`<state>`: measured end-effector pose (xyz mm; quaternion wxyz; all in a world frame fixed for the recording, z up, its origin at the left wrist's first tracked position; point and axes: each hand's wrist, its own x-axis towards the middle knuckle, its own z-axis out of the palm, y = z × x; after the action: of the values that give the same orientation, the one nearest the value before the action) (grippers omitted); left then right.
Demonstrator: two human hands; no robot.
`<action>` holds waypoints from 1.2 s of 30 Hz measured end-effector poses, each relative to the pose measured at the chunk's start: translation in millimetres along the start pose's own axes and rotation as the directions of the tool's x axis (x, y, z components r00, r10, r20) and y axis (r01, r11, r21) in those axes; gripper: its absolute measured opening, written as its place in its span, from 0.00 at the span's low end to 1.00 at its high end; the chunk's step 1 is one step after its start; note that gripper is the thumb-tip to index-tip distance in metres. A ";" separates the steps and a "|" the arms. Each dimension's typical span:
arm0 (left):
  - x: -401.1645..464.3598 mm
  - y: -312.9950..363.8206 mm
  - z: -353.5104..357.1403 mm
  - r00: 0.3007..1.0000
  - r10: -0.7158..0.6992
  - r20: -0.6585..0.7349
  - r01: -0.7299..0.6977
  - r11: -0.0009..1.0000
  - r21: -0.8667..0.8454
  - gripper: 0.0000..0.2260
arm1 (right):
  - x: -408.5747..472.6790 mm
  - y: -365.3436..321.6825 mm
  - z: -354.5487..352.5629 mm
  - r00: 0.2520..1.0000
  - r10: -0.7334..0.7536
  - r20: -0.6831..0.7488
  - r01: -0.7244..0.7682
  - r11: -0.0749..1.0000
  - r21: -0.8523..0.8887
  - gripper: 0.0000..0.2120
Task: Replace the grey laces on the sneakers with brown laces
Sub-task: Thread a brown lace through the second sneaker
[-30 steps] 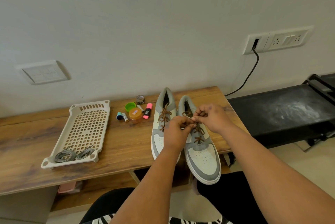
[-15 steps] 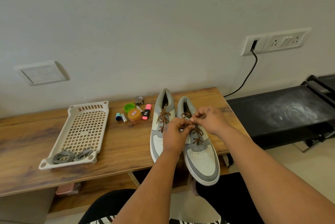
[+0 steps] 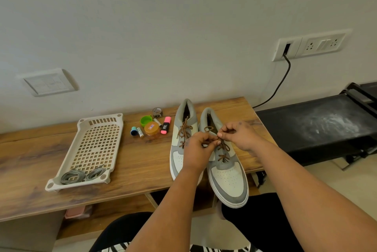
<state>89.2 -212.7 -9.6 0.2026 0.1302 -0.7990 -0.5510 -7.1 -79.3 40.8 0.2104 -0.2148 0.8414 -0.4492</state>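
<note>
Two grey-and-cream sneakers stand side by side on the wooden table (image 3: 132, 170), toes toward me. The left sneaker (image 3: 179, 149) carries a brown lace (image 3: 184, 129) tied at the top. The right sneaker (image 3: 228, 178) juts past the table's front edge and has a brown lace (image 3: 223, 150) through its eyelets. My left hand (image 3: 196, 150) and my right hand (image 3: 240, 135) meet over its upper eyelets, each pinching a strand of that lace; a small loop (image 3: 208, 128) shows just behind them. Two grey laces (image 3: 81, 175) lie coiled in the tray.
A cream perforated tray (image 3: 95, 145) lies on the table's left half. Small items sit behind the shoes: a green cap (image 3: 145, 120), an orange-lidded jar (image 3: 152, 129), a pink highlighter (image 3: 165, 128), batteries, a tape roll. A black treadmill (image 3: 318, 127) stands right, its cable plugged into the wall.
Both hands stay pinched together over the right sneaker's lace with only small finger movements. The view has shifted slightly.
</note>
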 end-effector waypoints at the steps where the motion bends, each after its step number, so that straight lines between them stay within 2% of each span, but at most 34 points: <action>1: 1.0 -0.2 -1.9 1.000 -0.008 0.022 0.009 1.000 -0.007 0.05 | -0.4 1.1 -2.0 1.000 0.013 0.027 -0.013 1.000 0.024 0.03; 6: 0.8 2.7 -7.4 0.998 0.000 0.065 0.000 1.000 -0.007 0.06 | -6.1 -0.6 -12.1 0.989 0.047 0.144 -0.057 0.996 0.072 0.08; 9: 1.3 1.6 -5.8 0.998 -0.010 0.055 0.010 1.000 0.004 0.06 | -10.3 -4.1 -11.7 0.988 0.041 0.151 -0.050 0.997 0.052 0.11; 14: 1.5 2.4 -4.4 0.999 -0.006 0.048 0.004 1.000 0.027 0.06 | -20.8 -8.7 -11.3 0.999 -0.012 -0.047 0.008 0.997 -0.079 0.08; 17: -0.1 3.7 -4.8 0.998 0.041 0.049 -0.045 0.995 0.084 0.06 | -27.5 -9.3 -4.7 1.000 -0.018 -0.004 0.017 0.980 -0.200 0.10; 19: -0.4 3.8 -5.3 0.997 0.064 0.047 -0.070 0.988 0.138 0.06 | -27.3 -8.8 3.2 1.000 -0.009 -0.014 0.006 0.970 -0.243 0.11; 22: -1.1 4.8 -5.9 0.996 0.074 0.045 -0.082 0.977 0.198 0.09 | -25.5 -11.5 14.1 0.989 -0.037 -0.142 -0.009 0.950 -0.311 0.12; 26: -3.0 5.7 -5.7 0.996 0.083 0.032 -0.088 0.971 0.221 0.11 | -26.1 -13.7 24.8 0.964 0.010 -0.265 -0.096 0.945 -0.313 0.14; 29: -4.6 9.2 -5.2 0.995 0.095 0.030 -0.099 0.963 0.249 0.08 | -28.8 -16.6 20.6 0.979 0.022 -0.203 -0.090 0.937 -0.336 0.11; 33: -7.7 9.2 -4.4 0.996 0.080 0.025 -0.084 0.962 0.259 0.08 | -42.1 -18.4 3.3 0.997 0.055 0.048 -0.032 0.923 -0.383 0.08; 35: -8.8 10.0 -4.5 0.997 0.077 0.011 -0.077 0.961 0.267 0.09 | -52.2 -20.6 -5.0 0.989 0.054 0.140 -0.007 0.949 -0.315 0.06; 36: -9.3 10.4 -4.8 0.997 0.075 0.005 -0.074 0.960 0.270 0.09 | -56.1 -21.2 -7.4 0.987 0.039 0.154 0.002 0.966 -0.257 0.09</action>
<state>99.8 -208.9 -0.1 0.2058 0.1278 -0.8704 -0.4287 38.5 -54.2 71.6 0.2510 -0.2670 0.8750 -0.3163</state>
